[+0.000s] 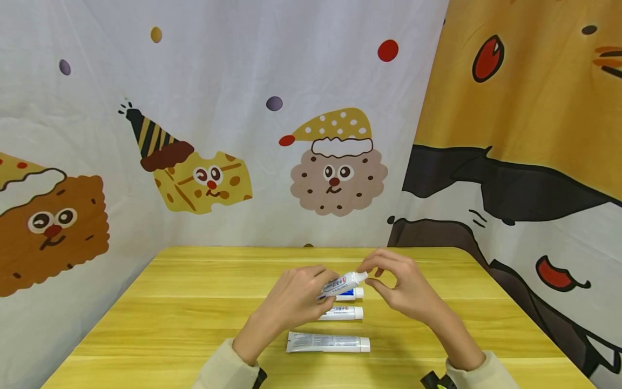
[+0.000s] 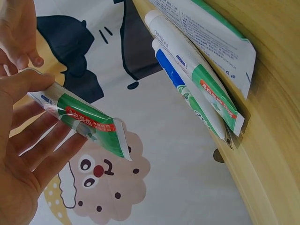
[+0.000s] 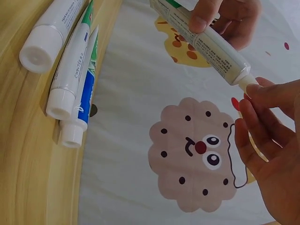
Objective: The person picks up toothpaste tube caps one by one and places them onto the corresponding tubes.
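Note:
My left hand [image 1: 293, 297] holds a white toothpaste tube [image 1: 340, 284] above the table, tilted with its narrow white end up to the right. In the left wrist view the thumb lies on top of the tube, whose flat end [image 2: 123, 140] is green with a red band. My right hand [image 1: 403, 283] is at the narrow end; in the right wrist view its thumb and fingertips pinch the small white cap [image 3: 245, 83]. Below the hands lie three more tubes: a near one [image 1: 328, 342], a middle one [image 1: 346, 313] and a blue-marked one [image 1: 357, 294] partly hidden behind the held tube and left hand.
The tubes lie roughly parallel on a yellow wooden table [image 1: 194, 302], caps toward the right. A white cloth [image 1: 218, 65] with printed cartoon biscuits hangs behind the table's far edge, and another printed cloth [image 1: 525, 108] hangs at the right.

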### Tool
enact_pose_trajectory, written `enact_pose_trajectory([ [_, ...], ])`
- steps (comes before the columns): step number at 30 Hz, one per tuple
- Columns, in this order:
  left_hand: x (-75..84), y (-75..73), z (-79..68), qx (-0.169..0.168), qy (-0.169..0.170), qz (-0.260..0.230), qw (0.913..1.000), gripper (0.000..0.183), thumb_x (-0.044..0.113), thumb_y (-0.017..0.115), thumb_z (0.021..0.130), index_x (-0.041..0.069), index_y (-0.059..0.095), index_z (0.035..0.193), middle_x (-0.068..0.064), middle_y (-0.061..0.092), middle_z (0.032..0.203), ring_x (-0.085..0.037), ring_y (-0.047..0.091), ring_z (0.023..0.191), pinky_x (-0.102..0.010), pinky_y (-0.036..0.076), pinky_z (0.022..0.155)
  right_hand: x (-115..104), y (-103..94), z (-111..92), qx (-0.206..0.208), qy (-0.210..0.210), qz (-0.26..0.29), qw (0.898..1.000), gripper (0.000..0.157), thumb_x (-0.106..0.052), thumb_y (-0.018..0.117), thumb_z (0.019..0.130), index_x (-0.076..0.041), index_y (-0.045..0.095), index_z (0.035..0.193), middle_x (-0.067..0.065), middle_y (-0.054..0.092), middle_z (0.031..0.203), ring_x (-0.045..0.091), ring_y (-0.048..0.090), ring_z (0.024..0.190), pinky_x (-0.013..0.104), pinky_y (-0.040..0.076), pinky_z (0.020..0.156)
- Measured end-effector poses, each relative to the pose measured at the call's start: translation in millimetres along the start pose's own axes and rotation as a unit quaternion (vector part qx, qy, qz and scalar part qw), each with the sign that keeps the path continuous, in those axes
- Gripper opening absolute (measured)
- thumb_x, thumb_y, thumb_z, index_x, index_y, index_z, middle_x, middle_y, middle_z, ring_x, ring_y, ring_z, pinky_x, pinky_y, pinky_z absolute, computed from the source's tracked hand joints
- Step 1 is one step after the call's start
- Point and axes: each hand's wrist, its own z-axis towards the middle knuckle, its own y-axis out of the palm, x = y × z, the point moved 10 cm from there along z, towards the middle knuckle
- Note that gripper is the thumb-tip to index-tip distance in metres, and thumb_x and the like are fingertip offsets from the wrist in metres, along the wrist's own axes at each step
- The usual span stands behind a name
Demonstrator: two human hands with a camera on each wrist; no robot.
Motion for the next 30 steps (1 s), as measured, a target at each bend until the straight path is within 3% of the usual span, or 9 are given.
enact_pose_trajectory([
  [6,-0.2,1.0,-0.1,-0.002,0.001,0.001,1.0,0.03,0.028,0.08,0.085,0.017,0.075,0.113,0.007,0.074,0.095,-0.002,0.061,0.069,-0.012,0.044,0.056,0.4,0.1,0.4,0.004,0.001,-0.005,1.0,0.035,0.008,0.081,0.08,-0.02,0.075,0.101,-0.01,0.073,0.102,0.006,0.066,0.088,0.027,0.058,0.071],
  [11,0.0,1.0,-0.2,-0.001,0.002,0.003,1.0,0.03,0.028,0.08,0.086,0.017,0.075,0.113,0.007,0.075,0.096,-0.002,0.061,0.07,-0.013,0.044,0.056,-2.2,-1.2,1.1,0.011,-0.006,-0.008,1.0,0.028,0.003,0.08,0.085,-0.02,0.075,0.101,-0.008,0.073,0.099,0.004,0.064,0.081,0.02,0.056,0.071],
  [22,0.2,0.7,0.3,0.0,0.003,0.0,1.0,0.029,0.028,0.08,0.087,0.017,0.075,0.114,0.006,0.075,0.097,-0.002,0.062,0.069,-0.012,0.044,0.056,-5.0,-0.5,1.2,0.011,-0.015,-0.011,1.0,0.026,0.002,0.08,0.085,-0.017,0.075,0.101,-0.005,0.073,0.097,0.004,0.063,0.079,0.015,0.052,0.07],
  [30,0.0,0.3,1.3,0.003,-0.003,0.003,1.0,0.032,0.027,0.081,0.086,0.018,0.074,0.116,0.006,0.075,0.098,-0.002,0.06,0.066,-0.011,0.04,0.053,-3.1,1.5,1.0,0.011,-0.006,-0.044,0.999,0.021,0.004,0.076,0.086,-0.013,0.073,0.098,-0.007,0.071,0.093,0.001,0.058,0.076,0.015,0.049,0.066],
])
